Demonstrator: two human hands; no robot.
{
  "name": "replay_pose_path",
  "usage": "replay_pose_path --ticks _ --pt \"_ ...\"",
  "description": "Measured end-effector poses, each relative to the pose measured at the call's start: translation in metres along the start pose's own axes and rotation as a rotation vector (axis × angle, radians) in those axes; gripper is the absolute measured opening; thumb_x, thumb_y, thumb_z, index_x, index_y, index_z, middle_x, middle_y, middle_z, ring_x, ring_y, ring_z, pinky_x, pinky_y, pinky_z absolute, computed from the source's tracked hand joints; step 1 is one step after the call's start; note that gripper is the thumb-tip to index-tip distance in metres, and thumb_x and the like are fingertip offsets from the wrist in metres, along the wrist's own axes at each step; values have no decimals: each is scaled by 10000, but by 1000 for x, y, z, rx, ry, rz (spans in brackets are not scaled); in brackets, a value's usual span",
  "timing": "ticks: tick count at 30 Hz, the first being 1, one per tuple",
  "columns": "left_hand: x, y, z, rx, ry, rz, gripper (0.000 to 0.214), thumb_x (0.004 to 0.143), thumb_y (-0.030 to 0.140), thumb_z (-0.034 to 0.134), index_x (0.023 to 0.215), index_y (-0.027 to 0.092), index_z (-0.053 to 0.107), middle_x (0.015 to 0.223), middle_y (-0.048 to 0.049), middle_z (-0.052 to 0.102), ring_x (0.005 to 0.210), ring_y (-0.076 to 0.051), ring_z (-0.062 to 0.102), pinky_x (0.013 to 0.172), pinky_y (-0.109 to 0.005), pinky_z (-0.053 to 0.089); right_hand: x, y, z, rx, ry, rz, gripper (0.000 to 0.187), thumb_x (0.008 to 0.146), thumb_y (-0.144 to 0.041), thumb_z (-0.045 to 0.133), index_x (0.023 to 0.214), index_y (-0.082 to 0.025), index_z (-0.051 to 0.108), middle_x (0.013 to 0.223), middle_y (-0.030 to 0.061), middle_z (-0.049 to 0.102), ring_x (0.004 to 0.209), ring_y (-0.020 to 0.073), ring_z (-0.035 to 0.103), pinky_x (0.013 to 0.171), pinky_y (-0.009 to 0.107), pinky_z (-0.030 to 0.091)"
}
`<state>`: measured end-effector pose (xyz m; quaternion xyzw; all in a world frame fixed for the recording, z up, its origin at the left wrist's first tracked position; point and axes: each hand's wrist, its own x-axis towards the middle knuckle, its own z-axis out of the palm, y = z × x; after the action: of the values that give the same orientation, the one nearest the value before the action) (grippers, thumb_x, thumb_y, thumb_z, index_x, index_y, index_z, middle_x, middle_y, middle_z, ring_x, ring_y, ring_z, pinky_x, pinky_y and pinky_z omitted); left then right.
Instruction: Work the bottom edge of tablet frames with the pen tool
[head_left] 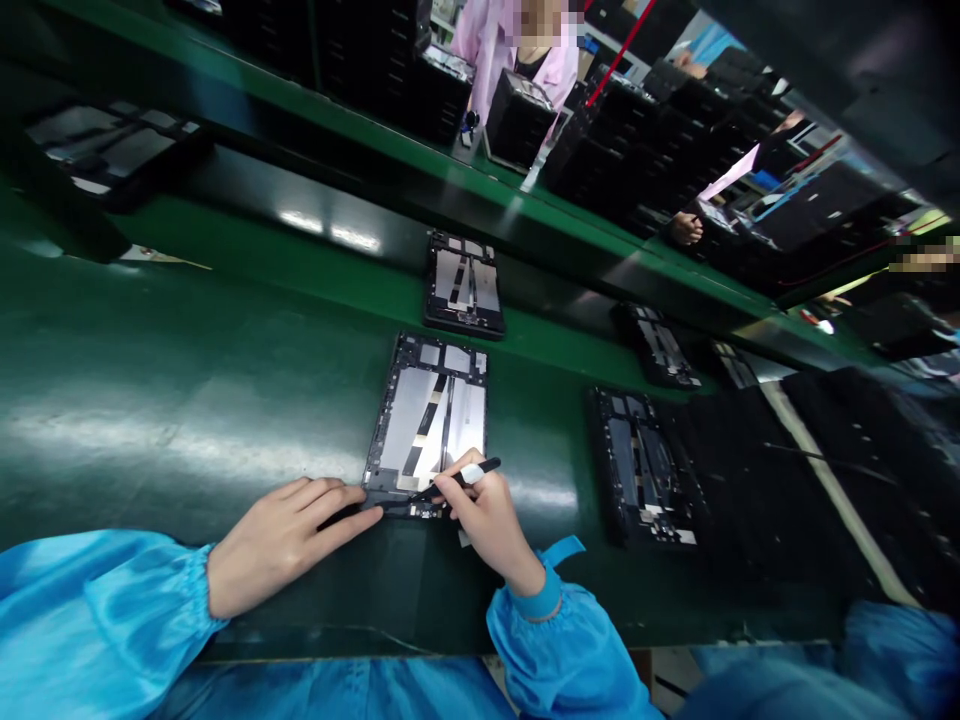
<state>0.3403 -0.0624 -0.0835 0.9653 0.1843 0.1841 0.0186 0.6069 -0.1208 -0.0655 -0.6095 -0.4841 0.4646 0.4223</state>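
Observation:
An opened tablet [469, 410] lies in front of me on the green bench, its silver inner plates and flex cables showing. My left hand [289, 535] rests flat with fingers stretched, the fingertips touching the tablet's lower left corner. In my right hand [484, 510] I grip a slim black tool [484, 468], which looks like tweezers. Its tip points down and left at the tablet's lower edge, beside a small circuit board [426, 510]. A blue band circles my right wrist. Whether the tip pinches anything is too small to tell.
Another opened tablet [465, 285] lies just behind, and one more [649, 470] to the right beside dark stacked trays [757, 480]. Further units sit along the back channel. Beyond the green rail [555, 210] stand black trays [367, 80] and a person in pink [487, 60].

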Motion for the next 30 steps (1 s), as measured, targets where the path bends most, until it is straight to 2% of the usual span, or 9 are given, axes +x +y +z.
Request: replay_pose_path --ticks 5,16,22,27,30 --pt "-1 2 1 22 -6 -7 402 1064 94 345 1326 251 607 1250 -54 680 1053 -204 620 922 -313 468 0 3 3 94 28 35 171 921 -338 664 822 -211 604 676 -10 686 661 190 730 522 231 494" --pt "-1 5 2 93 -32 -5 502 1030 44 323 1430 261 536 1241 -64 674 1063 -214 624 940 -348 464 -1 4 4 59 29 29 166 928 -340 658 832 -221 594 678 -9 693 669 200 747 538 244 511" --pt "-1 5 6 21 -27 -68 492 1033 88 329 1405 309 563 1258 -54 675 1085 -210 628 936 -333 484 -1 1 3 34 21 17 169 941 -348 646 835 -223 604 702 1 698 684 207 747 548 260 522" --pt "12 3 2 -34 40 -21 339 1074 211 380 1241 272 669 1194 -76 675 985 -212 639 814 -316 513 -1 -2 4 -8 17 13 189 943 -363 632 818 -224 607 677 -2 684 653 205 733 532 264 507" --pt "22 6 1 -38 34 -17 339 1087 270 373 1241 290 675 1150 -83 664 954 -230 629 780 -335 523 -1 -4 3 -32 18 8 192 940 -368 630 817 -223 601 667 -2 671 631 204 720 520 263 499"
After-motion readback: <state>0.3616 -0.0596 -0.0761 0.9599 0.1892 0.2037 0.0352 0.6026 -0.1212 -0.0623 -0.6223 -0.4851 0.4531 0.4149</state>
